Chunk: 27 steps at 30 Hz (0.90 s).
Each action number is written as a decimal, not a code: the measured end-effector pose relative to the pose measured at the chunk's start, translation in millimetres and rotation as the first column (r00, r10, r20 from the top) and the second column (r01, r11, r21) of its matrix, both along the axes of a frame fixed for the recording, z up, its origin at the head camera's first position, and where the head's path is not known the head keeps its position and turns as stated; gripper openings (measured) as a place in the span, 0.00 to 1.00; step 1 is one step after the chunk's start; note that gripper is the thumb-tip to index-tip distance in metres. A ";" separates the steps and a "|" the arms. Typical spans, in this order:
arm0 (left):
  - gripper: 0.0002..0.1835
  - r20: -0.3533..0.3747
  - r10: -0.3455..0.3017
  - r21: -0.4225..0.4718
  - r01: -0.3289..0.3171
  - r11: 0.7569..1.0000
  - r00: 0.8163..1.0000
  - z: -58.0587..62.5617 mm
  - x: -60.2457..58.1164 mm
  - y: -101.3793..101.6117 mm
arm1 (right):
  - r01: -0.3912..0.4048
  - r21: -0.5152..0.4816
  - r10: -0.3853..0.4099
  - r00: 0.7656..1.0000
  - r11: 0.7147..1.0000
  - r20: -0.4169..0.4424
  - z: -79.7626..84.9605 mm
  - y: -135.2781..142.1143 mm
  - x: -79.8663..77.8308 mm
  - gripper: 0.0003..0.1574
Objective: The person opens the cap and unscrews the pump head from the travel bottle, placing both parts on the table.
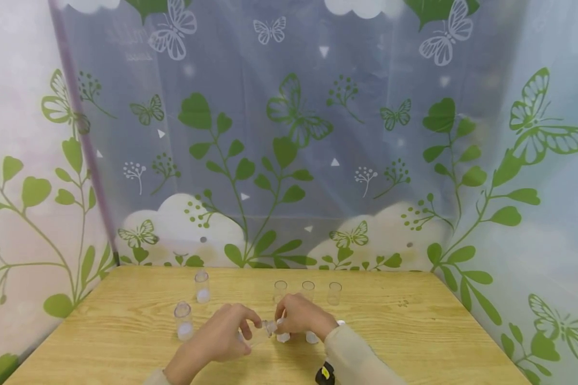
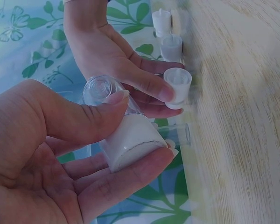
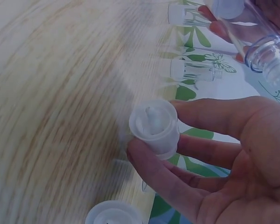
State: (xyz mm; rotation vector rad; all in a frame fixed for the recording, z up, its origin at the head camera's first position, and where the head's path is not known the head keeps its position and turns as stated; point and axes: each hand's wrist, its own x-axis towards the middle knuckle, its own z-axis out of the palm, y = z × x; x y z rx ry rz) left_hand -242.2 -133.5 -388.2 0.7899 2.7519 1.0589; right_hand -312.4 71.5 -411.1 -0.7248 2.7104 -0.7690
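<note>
My left hand [image 1: 223, 332] holds a small clear bottle [image 1: 258, 336] tilted over, neck towards the right hand. Thumb and fingers grip its white end [image 2: 133, 142] in the left wrist view. My right hand [image 1: 298, 315] pinches a white cup-shaped cap [image 3: 154, 126] between thumb and fingers, its open side showing a small stem inside. Whether that cap touches the table cannot be told. Beside it stand another white cap [image 1: 311, 337] and a further white cap [image 1: 341, 323], partly hidden by the right wrist.
Two clear bottles with white bottoms, a nearer bottle [image 1: 183, 321] and a farther bottle [image 1: 202, 287], stand left on the wooden table [image 1: 414, 331]. Behind the right hand are clear cylinders [image 1: 334, 293] in a row. A black item with a yellow mark [image 1: 325, 373] lies at the front.
</note>
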 end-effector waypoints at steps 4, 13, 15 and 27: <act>0.21 -0.006 -0.003 -0.007 0.003 1.000 1.000 1.1 -0.5 0.0 | 0.001 0.020 -0.001 1.000 1.000 0.006 0.0 -2.5 -0.2 0.07; 0.20 -0.019 -0.003 -0.014 0.003 1.000 1.000 3.0 -1.0 0.0 | 0.011 0.035 -0.012 1.000 0.999 0.018 0.5 -5.9 -0.2 0.06; 0.20 -0.019 -0.003 -0.011 0.003 1.000 1.000 3.0 -1.2 -0.2 | 0.013 0.033 -0.014 1.000 0.999 0.018 0.9 -6.6 -0.1 0.06; 0.21 -0.029 0.001 -0.019 -0.002 1.000 1.000 3.0 -2.1 -0.8 | 0.010 0.046 -0.009 1.000 0.999 -0.020 2.1 -9.1 0.5 0.07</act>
